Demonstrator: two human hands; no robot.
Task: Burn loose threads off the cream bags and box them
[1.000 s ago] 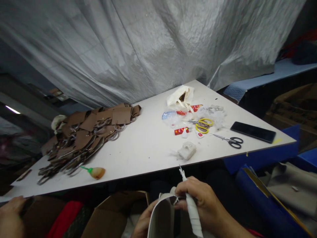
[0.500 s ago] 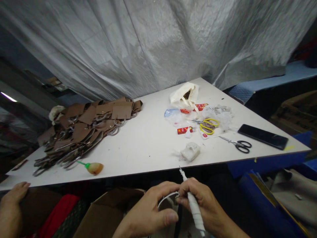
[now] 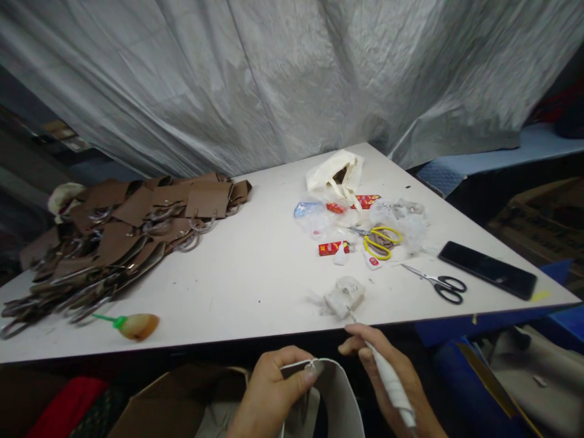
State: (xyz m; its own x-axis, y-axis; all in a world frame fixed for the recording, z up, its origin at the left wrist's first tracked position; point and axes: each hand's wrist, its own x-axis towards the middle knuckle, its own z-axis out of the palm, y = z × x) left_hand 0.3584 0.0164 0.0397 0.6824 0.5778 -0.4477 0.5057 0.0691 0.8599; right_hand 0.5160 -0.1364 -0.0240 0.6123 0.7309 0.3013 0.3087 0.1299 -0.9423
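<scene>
Left hand [image 3: 269,392] pinches top edge of white curved strip [image 3: 340,395], thumb and forefinger closed on small fastening there. Strip sits below near edge of tabletop [image 3: 255,286], above cardboard box [image 3: 177,401]. Right hand [image 3: 387,380] curls round white pen-like tool [image 3: 390,386], thin tip pointing up toward white lump [image 3: 344,296]. Judgement: firm pinch, strip steady, tool tip brought close to pinch point, small controlled moves. Black scissors [image 3: 438,284] within reach.

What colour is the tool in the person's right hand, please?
White; the tool shows best in the head view.
</scene>
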